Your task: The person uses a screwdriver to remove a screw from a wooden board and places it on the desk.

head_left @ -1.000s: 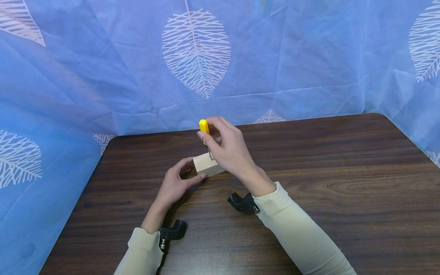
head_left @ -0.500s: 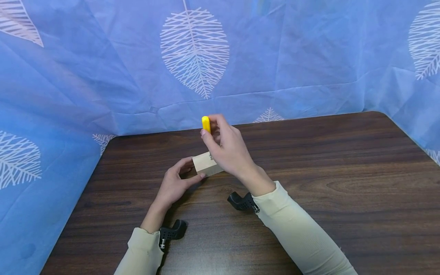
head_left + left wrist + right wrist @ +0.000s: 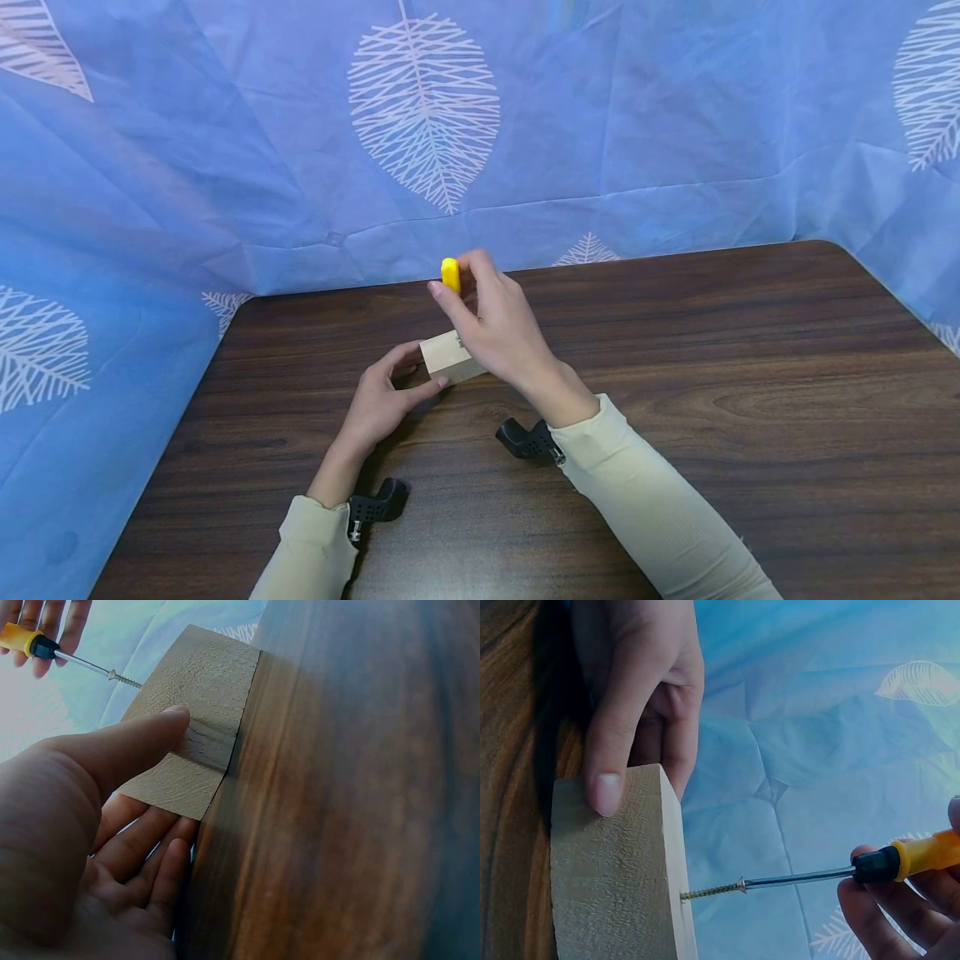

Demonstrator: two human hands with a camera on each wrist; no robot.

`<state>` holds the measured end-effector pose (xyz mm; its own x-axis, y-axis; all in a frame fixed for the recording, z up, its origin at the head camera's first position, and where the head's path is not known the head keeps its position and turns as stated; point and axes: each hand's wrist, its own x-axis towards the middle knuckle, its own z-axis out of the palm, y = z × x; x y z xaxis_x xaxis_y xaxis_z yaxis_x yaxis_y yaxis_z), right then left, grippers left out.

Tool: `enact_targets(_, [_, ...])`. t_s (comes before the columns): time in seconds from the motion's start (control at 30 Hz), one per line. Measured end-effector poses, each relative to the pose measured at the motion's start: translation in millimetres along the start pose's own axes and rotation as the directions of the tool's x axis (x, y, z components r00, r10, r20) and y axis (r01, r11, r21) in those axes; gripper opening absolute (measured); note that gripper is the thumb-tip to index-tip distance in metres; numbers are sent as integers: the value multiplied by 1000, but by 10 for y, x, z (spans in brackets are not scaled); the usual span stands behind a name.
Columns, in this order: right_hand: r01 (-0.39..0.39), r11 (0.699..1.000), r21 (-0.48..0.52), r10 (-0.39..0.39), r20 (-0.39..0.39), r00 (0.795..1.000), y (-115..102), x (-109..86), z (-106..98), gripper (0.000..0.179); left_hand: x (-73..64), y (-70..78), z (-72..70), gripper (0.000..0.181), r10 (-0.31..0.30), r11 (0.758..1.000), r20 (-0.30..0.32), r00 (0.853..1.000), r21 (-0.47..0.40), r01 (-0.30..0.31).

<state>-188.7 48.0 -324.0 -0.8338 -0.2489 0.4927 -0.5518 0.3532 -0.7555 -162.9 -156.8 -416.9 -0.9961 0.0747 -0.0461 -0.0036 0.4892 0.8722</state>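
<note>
What I can't make out from here

From my head view, my right hand [image 3: 498,333] covers the screw, the shaft and most of the screwdriver [image 3: 450,274], leaving only its yellow end, and hides the wooden block's [image 3: 445,356] right part. In my right wrist view the handle [image 3: 930,855] runs off the right edge and the block's bottom is cropped. My left hand [image 3: 82,847] is cut by the left wrist frame.

The left hand [image 3: 97,825] grips a pale wooden block [image 3: 196,727] on the dark tabletop [image 3: 352,795], thumb laid across its face. Beyond, the right hand [image 3: 45,622] holds a yellow-handled screwdriver [image 3: 52,651], its tip on a screw [image 3: 126,679] at the block's far edge.
</note>
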Motion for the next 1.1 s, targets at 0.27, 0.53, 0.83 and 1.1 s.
enact_targets(0.27, [57, 998, -20, -58, -27, 998, -5, 4, -4, 22, 0, -2, -3, 61, -3, 1000, 3, 1000, 2, 3])
enact_targets(0.53, [41, 999, 11, -41, -14, 999, -20, 10, -13, 28, 0, 2, -4, 62, -5, 1000, 4, 1000, 3, 5])
enact_targets(0.83, [16, 1000, 15, -16, -6, 1000, -32, 3, -26, 28, 3, 3, 7, 61, 4, 1000, 4, 1000, 5, -4])
enact_targets(1.1, [-6, 999, 47, 6, -9, 1000, -32, 0, -11, 27, 5, -9, 6, 61, 6, 1000, 0, 1000, 3, -6])
